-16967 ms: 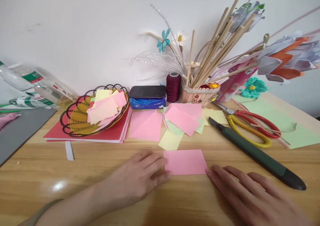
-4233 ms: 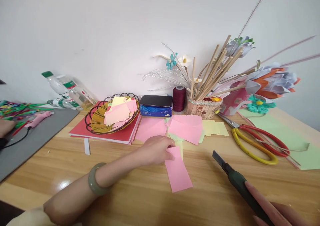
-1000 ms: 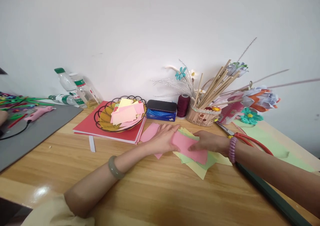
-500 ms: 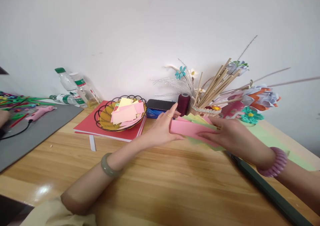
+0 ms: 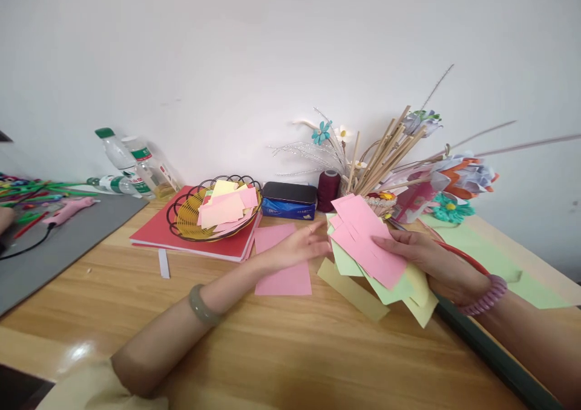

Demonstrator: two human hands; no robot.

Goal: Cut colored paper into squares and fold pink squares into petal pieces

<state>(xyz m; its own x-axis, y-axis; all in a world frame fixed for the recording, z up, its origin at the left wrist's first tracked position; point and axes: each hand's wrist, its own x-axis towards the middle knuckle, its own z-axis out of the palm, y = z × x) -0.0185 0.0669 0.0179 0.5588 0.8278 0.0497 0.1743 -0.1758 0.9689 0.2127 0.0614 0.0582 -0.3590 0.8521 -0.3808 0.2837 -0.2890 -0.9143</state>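
Right of centre in the frame, the right hand (image 5: 426,258) holds a fanned stack of paper slips (image 5: 374,255), pink on top with green and yellow ones beneath, lifted off the wooden bench (image 5: 281,349). The stack's long axis runs on a diagonal, from the upper left near the maroon thread spool (image 5: 327,190) down toward the lower right, with its face tilted up toward the camera. The right fingers (image 5: 394,244) are clamped on the stack, the thumb lying across the top pink slip and the rest hidden behind the papers. The left hand (image 5: 297,249) sits just left of the stack, fingers loosely apart and extended toward its left edge; whether they touch it cannot be told. Below that hand a single pink sheet (image 5: 282,264) lies flat on the bench, and the hand partly covers it. In the left-centre background a wire basket (image 5: 181,213) holding more slips rests on a red folder (image 5: 157,234), and a dark utility knife (image 5: 494,355) lies along the lower right edge.
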